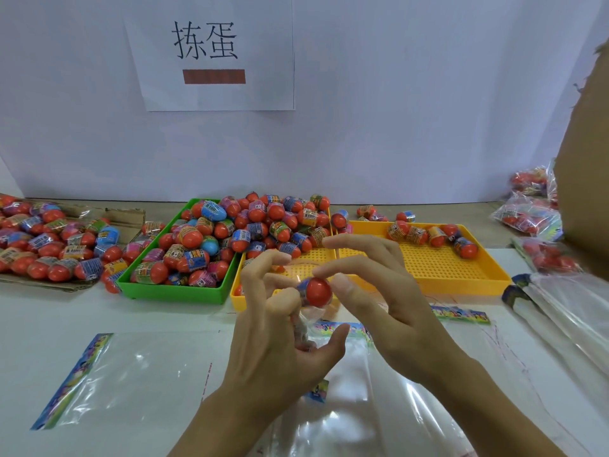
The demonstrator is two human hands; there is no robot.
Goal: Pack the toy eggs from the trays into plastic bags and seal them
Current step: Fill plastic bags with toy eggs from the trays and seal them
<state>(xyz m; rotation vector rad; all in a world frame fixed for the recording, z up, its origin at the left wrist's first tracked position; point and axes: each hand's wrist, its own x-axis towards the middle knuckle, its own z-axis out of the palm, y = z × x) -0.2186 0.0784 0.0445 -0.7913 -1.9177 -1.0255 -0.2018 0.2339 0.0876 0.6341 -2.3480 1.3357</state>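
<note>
A pale white wall (395, 110) is seen behind the hands and fills the upper part of the view. A white paper sheet (211, 51) is fixed on it, above the hands and a little to their left; two large black characters are printed on it, with a dark red bar under them. Under the hands a white table surface (43, 324) is spread. Beyond the hands, along the wall, a brownish strip of tabletop (461, 211) is visible. The light is soft and even.

Both hands, left hand (280, 328) and right hand (395, 305), are bare, forearms unsleeved, with short unpainted nails.
</note>
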